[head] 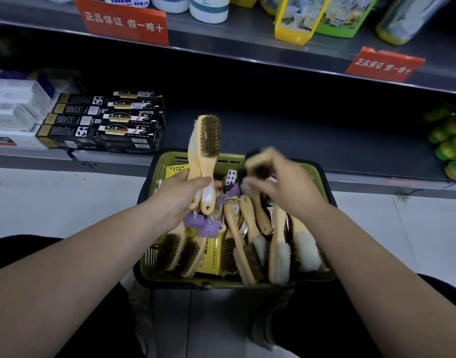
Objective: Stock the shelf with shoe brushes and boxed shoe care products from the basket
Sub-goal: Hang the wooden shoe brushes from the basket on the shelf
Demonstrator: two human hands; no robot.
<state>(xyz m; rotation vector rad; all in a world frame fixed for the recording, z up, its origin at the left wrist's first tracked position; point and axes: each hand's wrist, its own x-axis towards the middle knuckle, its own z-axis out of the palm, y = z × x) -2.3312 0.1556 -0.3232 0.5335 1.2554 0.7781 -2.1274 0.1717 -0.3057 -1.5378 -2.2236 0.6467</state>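
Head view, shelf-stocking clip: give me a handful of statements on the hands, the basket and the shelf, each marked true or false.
1. The left hand grips two wooden brushes by their handles, heads pointing up. True.
2. The green basket is empty. False: it holds loose brushes and a yellow box.
3. Black boxes are stacked on the lower shelf, left of the basket. True.
4. The right hand holds a yellow box. False: it holds a blurred dark-bristled brush above the basket.
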